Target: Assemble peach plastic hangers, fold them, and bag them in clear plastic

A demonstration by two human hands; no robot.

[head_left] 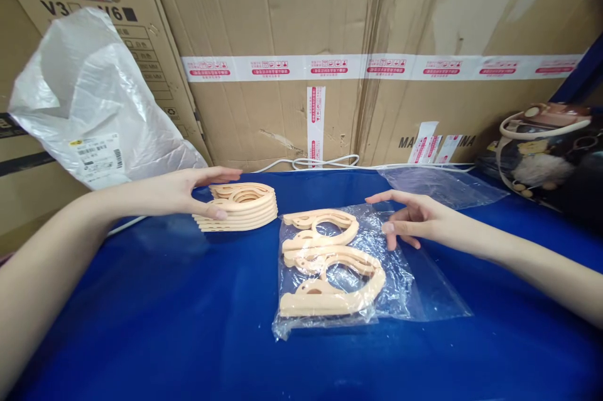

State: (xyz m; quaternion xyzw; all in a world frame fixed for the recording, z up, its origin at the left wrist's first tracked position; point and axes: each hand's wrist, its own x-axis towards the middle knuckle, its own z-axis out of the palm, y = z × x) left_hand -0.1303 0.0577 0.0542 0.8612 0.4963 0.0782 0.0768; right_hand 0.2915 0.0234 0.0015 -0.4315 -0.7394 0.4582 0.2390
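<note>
A stack of several beige plastic folding hangers (240, 220) stands on the blue tabletop, left of centre. My left hand (200, 190) is at the stack's left end, fingers stretched out above its far side and thumb over the near side. Whether the thumb touches the stack I cannot tell. To the right lies a clear plastic bag (400, 288) with more beige folding hangers (330, 307) inside, in two groups. Over the bag's upper right part, my right hand (407, 219) is open with bent, spread fingers and nothing visible in them.
Large cardboard boxes (264, 24) form a wall behind the blue table (188, 325). A white plastic mailer (94, 99) leans at the left. Along the back run a white cable (325, 162) and another clear bag (438, 184). A transparent container (541, 156) with mixed items stands far right.
</note>
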